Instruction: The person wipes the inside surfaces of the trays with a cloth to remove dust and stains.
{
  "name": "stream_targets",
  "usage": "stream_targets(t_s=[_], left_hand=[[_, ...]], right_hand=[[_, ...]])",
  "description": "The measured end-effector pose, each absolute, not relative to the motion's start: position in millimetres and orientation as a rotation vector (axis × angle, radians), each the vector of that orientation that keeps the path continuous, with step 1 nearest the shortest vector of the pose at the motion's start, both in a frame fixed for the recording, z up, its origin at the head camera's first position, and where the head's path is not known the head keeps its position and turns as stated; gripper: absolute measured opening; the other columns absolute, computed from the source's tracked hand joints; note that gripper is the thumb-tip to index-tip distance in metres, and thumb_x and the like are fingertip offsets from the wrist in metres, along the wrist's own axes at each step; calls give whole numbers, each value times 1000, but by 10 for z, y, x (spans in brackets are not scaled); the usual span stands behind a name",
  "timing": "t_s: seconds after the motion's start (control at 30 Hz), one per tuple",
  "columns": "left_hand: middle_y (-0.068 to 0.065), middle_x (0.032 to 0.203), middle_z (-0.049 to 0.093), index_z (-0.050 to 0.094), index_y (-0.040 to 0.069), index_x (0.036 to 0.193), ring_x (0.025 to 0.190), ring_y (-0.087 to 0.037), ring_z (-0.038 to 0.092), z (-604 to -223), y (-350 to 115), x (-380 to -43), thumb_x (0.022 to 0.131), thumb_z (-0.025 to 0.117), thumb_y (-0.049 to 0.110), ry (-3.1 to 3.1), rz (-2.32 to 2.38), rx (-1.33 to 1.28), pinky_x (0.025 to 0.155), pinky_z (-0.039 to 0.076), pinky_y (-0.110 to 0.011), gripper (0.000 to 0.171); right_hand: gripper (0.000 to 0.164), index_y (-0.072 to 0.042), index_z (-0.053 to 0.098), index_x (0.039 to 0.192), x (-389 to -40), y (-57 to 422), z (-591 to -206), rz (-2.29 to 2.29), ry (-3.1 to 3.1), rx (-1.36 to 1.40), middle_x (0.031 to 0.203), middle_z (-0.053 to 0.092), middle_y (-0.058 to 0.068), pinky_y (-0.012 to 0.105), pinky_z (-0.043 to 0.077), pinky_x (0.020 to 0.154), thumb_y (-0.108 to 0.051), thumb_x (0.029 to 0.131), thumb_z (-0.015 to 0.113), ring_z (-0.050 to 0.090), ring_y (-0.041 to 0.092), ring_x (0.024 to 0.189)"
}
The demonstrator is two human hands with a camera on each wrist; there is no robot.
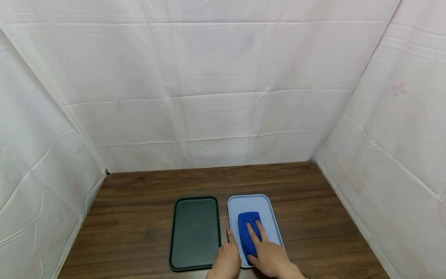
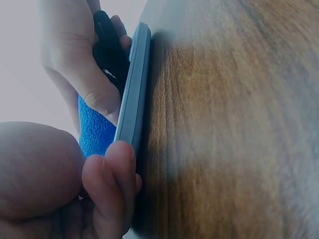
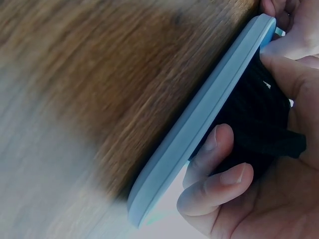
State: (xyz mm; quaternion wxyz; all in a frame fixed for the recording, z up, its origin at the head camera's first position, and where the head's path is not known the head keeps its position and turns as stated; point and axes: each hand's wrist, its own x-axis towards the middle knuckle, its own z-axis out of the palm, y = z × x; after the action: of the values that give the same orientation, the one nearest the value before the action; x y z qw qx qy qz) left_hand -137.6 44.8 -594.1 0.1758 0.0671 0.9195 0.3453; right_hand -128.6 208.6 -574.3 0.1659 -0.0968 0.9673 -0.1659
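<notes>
On the light blue tray (image 1: 268,228) lies a folded blue cloth (image 1: 245,236) with a towel-like texture. My right hand (image 1: 270,255) holds the cloth against the tray, index and middle fingers reaching forward over it, thumb at its near end. My left hand (image 1: 228,259) holds the tray's near left edge, one finger stretched forward along the rim. In the left wrist view, the left fingertips (image 2: 120,154) meet the rim beside the cloth (image 2: 94,129). Ring and little fingers (image 3: 212,191) curl in the right wrist view. Something black (image 3: 264,114) lies beneath that palm; its kind is unclear.
A dark green tray (image 1: 195,232) lies left of the light blue one, a narrow gap between them. Both trays are on a brown wooden table (image 1: 132,224). White cloth sheets (image 1: 216,116) hang behind and along both sides of it.
</notes>
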Motion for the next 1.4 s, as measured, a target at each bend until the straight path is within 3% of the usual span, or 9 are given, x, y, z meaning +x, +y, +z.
stream_targets(t_s=[0.53,0.87,1.17,1.4], left_hand=[[-9,52,52,25,-17,155,42,-22,53,-5931,447,-1361,91,62,-7,2628,974,194,42,43,-38,75],[-8,51,51,25,-18,155,42,-22,53,-5937,454,-1364,91,62,-6,2632,977,177,42,43,-38,75],[-8,50,50,25,-16,156,40,-22,50,-5957,458,-1359,91,61,-7,2640,962,174,40,39,-36,74],[-10,52,52,25,-16,156,42,-23,52,-5951,447,-1362,90,62,-8,2635,969,190,42,43,-38,76]], right_hand=[[93,-26,23,167,-1293,2212,-5749,-442,2759,-180,171,17,18,41,49,52,-39,91,76,62,19,64],[92,-25,24,166,-1279,2329,-5710,-443,2748,-127,172,16,18,45,52,54,-38,92,77,63,20,61],[92,-25,24,166,-1275,2399,-5711,-434,2750,-99,172,15,18,45,53,54,-36,92,77,63,20,59],[92,-26,25,166,-1285,2395,-5721,-435,2765,-121,172,17,18,42,50,50,-36,91,78,61,19,58]])
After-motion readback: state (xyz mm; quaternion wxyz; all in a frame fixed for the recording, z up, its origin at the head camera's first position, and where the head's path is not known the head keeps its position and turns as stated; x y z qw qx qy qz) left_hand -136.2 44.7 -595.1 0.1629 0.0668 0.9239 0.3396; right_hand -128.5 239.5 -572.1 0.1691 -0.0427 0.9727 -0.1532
